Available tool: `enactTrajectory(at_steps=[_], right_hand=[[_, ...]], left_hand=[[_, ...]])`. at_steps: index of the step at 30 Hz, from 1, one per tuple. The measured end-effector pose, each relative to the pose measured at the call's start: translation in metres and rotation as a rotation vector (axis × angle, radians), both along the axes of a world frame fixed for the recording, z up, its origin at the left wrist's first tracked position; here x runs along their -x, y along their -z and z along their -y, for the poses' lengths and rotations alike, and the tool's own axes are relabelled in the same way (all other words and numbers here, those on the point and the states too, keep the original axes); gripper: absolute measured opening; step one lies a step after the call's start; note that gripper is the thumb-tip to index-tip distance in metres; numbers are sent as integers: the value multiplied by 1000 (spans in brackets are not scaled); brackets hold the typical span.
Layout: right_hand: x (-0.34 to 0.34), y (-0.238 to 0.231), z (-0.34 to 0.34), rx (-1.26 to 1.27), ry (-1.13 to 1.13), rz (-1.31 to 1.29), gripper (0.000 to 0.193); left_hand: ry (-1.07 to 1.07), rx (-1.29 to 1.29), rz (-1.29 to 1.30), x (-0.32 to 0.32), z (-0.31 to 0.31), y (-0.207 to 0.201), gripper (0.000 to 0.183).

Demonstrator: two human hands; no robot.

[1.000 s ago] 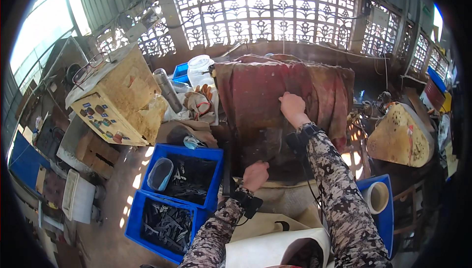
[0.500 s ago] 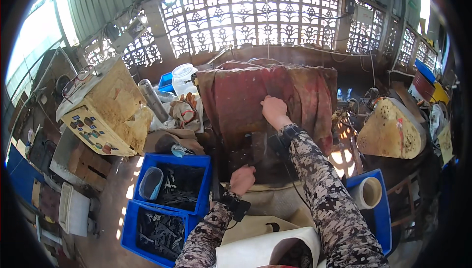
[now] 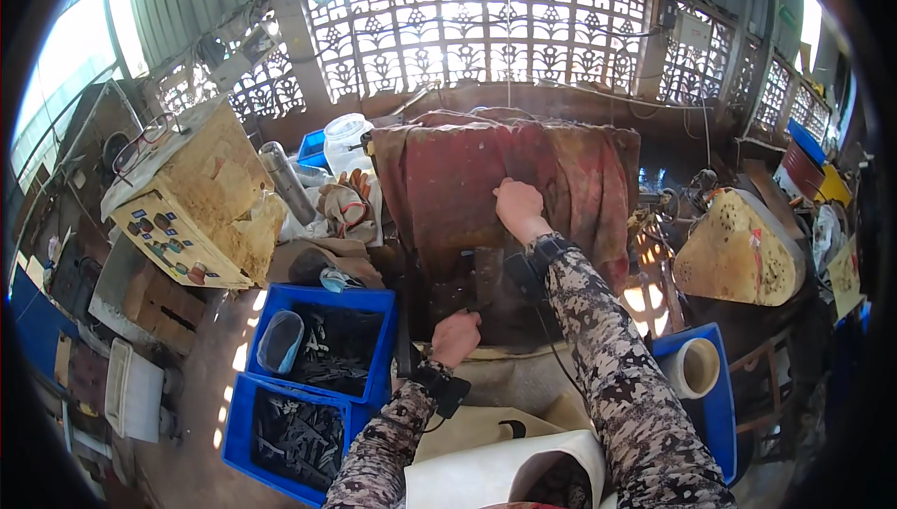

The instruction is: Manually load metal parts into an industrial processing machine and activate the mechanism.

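Note:
A stained red cloth drapes over a bulky thing straight in front of me, with a dark opening under its lower edge. My right hand is closed in a fist against the front of the cloth; whatever its fingers grip is hidden. Lower and to the left, my left hand is also closed, at the near side of the dark opening. Something small may be pinched in it, too little to make out. Both wrists wear black straps with small boxes, and a cable hangs from the right one.
Two blue crates of dark flat strips stand at my left, a clear plastic cup in the farther one. A dirty cream control box is beyond them. To my right are a blue bin with a cream tube and a yellowish guard.
My left hand has shifted very slightly left and up in the picture, and the right hand slightly left. The whole view has turned a little; both hands stay closed.

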State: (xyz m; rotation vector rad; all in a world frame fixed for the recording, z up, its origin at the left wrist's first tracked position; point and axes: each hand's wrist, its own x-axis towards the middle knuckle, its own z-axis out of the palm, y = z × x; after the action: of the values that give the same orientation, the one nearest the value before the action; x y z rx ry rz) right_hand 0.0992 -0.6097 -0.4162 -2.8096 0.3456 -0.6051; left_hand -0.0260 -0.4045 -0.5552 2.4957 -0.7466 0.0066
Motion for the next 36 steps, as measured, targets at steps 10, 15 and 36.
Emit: enactTrajectory(at_steps=[10, 15, 36], right_hand=[[0, 0, 1, -19, -14, 23, 31], [0, 1, 0, -36, -1, 8, 30], [-12, 12, 1, -22, 36, 49, 28]], left_hand=[[-2, 41, 56, 0, 0, 4, 17], [-9, 75, 75, -1, -1, 6, 15], [-18, 101, 59, -4, 1, 9, 16]])
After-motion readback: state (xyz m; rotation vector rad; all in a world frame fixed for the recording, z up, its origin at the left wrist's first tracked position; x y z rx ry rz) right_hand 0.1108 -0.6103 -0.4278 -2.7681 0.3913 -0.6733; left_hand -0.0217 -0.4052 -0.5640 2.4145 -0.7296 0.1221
